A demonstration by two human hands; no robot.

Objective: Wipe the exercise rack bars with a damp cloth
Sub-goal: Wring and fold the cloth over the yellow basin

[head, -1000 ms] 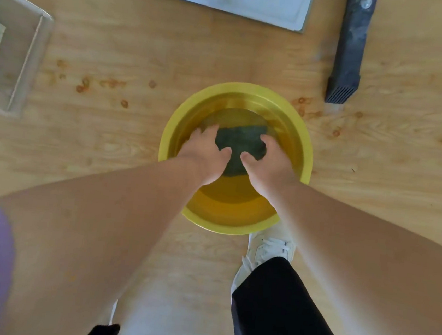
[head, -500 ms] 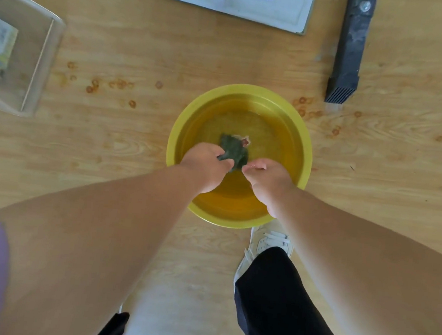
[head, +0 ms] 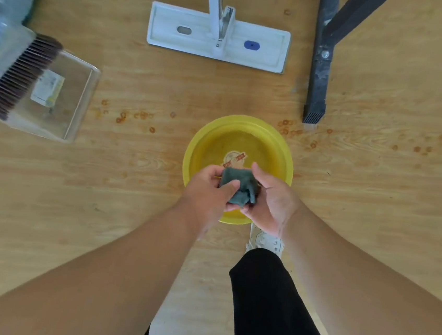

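While the wooden floor [head: 373,210] spreads out under everything, the biggest things lie beyond the hands: a white flat mop head [head: 190,37] straight ahead, a dark metal rack bar [head: 320,68] ahead and to the right, and a clear dustpan with a dark-bristled brush [head: 32,87] off to the left. Just below and ahead of the hands sits a yellow basin [head: 270,150] on the floor, with a picture visible on its bottom. A white shoe [head: 264,240] shows just behind the right hand. Both hands meet over the near rim of the basin: the left hand [head: 206,193] pinches a bunched grey-green cloth [head: 239,187] with thumb and fingers, and the right hand [head: 271,200] cups and grips it from the other side. Judging by this, the cloth is wetted and being squeezed out, so the preparation is nearly done, while the wiping of the rack bars has not yet begun.
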